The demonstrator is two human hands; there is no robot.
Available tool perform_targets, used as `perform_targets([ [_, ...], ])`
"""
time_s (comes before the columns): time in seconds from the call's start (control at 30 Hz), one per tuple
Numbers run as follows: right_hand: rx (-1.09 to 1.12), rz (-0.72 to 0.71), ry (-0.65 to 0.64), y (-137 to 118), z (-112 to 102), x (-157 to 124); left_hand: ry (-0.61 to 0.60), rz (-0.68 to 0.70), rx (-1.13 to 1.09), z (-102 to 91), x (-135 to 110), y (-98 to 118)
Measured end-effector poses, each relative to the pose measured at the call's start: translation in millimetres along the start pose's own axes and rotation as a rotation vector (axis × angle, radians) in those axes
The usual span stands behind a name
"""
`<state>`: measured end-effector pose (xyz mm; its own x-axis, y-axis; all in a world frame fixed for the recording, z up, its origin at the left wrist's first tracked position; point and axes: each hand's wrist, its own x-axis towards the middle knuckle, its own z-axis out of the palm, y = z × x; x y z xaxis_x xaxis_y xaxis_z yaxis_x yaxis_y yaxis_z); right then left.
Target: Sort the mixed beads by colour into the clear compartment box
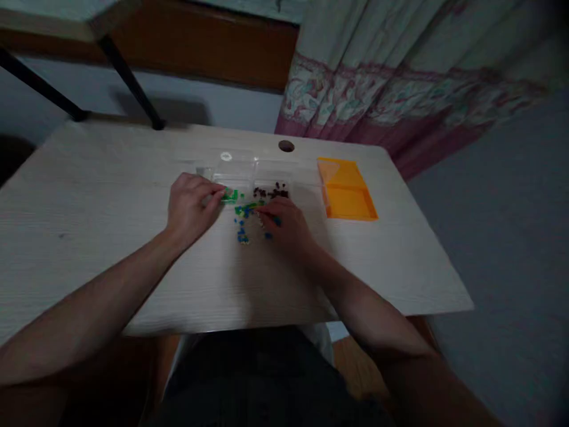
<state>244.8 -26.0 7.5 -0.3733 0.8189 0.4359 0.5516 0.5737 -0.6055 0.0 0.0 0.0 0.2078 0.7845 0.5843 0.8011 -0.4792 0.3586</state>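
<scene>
A clear plastic box (254, 172) with compartments lies on the table. Green pieces (230, 196) are at its front left, and dark pieces (262, 193) fill part of the right compartment. My left hand (193, 201) is at the box's front left corner, thumb and forefinger closed by the green pieces. Whether they pinch a piece or the box's edge is unclear. Small blue pieces (241, 231) and more green ones lie scattered in front of the box. Over them my right hand (288, 224) is closed in a pinch; what its fingertips hold is too small to name.
An orange open box (351, 201) lies to the right on the pale wooden table (391, 255). Behind it hangs a patterned curtain (355, 83). A round hole (286, 146) is near the table's back edge. Black shelf legs (133, 86) stand at the back left.
</scene>
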Motion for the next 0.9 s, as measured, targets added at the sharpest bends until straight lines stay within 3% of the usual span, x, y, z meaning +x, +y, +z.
perform_targets([
  [0.67,-0.037,0.073,-0.022,-1.0,-1.3,0.8,0.01,-0.021,-0.022,-1.3,1.5,2.9],
  [0.9,-0.252,0.127,-0.018,0.9,-4.9,1.3,0.001,0.0,-0.023,-1.7,1.4,2.7],
])
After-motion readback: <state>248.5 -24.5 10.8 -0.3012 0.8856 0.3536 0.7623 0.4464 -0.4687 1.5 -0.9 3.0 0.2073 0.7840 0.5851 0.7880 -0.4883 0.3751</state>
